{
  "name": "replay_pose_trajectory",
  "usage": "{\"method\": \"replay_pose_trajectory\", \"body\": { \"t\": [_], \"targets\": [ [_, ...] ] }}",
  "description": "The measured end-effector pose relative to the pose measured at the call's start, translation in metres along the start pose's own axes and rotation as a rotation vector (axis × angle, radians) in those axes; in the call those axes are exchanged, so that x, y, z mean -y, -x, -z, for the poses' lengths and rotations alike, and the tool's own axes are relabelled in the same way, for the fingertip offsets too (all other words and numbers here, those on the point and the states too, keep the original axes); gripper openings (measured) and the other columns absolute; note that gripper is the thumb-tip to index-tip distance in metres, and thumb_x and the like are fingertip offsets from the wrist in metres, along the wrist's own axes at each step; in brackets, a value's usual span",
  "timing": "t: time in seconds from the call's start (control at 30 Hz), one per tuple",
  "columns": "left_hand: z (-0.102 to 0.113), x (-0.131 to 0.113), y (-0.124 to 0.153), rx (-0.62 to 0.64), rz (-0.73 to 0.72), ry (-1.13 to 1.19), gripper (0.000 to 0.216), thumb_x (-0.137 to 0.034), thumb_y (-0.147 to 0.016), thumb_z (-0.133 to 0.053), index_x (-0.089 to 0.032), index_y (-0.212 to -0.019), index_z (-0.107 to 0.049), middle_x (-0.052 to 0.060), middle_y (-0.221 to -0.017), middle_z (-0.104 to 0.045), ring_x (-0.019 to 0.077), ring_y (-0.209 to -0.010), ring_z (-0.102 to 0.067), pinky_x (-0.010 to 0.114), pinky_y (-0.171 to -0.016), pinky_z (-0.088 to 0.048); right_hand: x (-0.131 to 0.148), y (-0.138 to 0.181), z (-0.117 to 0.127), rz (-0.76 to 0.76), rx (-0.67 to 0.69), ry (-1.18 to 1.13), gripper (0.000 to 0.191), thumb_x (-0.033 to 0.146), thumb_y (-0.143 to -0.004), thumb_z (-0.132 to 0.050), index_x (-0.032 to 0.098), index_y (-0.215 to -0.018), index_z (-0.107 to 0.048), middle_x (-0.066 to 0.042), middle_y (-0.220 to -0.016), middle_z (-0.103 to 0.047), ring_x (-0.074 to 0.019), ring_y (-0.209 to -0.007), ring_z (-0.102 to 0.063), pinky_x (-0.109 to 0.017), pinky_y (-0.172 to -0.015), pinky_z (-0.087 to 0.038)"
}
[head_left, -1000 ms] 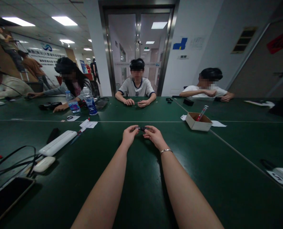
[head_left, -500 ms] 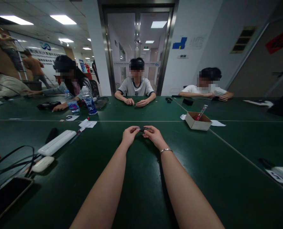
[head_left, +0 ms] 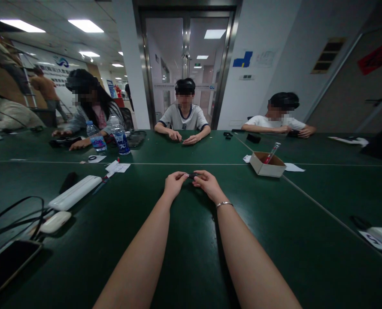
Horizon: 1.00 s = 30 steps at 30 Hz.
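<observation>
Over the middle of the green table (head_left: 191,240), both my hands pinch one small dark object (head_left: 192,175). It is slim and black with a lighter tip toward the left; its kind is too small to make out. My left hand (head_left: 174,183) grips the left end between thumb and fingers. On the other end, the fingertips of my right hand (head_left: 207,184) are closed, hiding part of it. A silver bracelet (head_left: 225,204) circles my right wrist.
At left lie a white power bank (head_left: 75,193), a white case (head_left: 56,222), black cables and a phone (head_left: 10,268). Two bottles (head_left: 122,139) stand beyond. An open box (head_left: 268,165) holding a tube (head_left: 272,153) sits right of my hands. Several people sit around the table.
My hands stay almost in place, both still on the small dark object. The view has shifted slightly. At far left, a seated person's arm has drawn back toward their body.
</observation>
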<state>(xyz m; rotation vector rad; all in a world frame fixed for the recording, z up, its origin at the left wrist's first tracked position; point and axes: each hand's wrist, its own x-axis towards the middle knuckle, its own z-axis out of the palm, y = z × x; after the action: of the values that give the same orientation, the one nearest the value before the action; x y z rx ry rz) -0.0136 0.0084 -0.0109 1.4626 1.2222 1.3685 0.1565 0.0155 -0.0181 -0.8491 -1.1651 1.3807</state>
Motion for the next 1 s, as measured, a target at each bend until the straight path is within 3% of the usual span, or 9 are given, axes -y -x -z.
{"method": "replay_pose_trajectory", "body": {
  "t": [0.2, 0.63, 1.0],
  "targets": [
    [0.000, 0.000, 0.000, -0.006, 0.002, -0.021, 0.019, -0.030, -0.075, -0.068, -0.015, -0.086, -0.073, 0.007, -0.075, -0.070, 0.0197, -0.074, -0.064, 0.030, -0.072, -0.049, -0.001, -0.001, 0.000, 0.003, 0.011, -0.002, 0.036, 0.018, -0.068, -0.083, 0.018, -0.098, -0.065, -0.003, -0.074, -0.068, -0.0162, -0.067, -0.068, -0.024, -0.061, -0.058],
    [0.004, -0.002, 0.000, -0.002, 0.035, -0.123, 0.043, -0.058, -0.075, -0.061, -0.015, -0.067, -0.066, 0.002, -0.059, -0.060, 0.0142, -0.056, -0.052, 0.027, -0.057, -0.036, 0.001, 0.003, 0.001, 0.020, 0.068, 0.038, 0.044, 0.026, -0.063, -0.085, 0.018, -0.101, -0.063, -0.002, -0.080, -0.066, -0.0161, -0.071, -0.067, -0.027, -0.066, -0.058],
    [0.007, -0.011, 0.006, -0.067, 0.098, -0.309, 0.058, -0.064, -0.083, -0.048, -0.019, -0.047, -0.057, 0.000, -0.042, -0.049, 0.0135, -0.043, -0.043, 0.028, -0.052, -0.032, 0.005, 0.006, -0.003, 0.047, 0.117, 0.057, 0.048, 0.029, -0.056, -0.087, 0.018, -0.098, -0.065, -0.004, -0.090, -0.066, -0.0139, -0.070, -0.064, -0.025, -0.062, -0.055]
  ]
}}
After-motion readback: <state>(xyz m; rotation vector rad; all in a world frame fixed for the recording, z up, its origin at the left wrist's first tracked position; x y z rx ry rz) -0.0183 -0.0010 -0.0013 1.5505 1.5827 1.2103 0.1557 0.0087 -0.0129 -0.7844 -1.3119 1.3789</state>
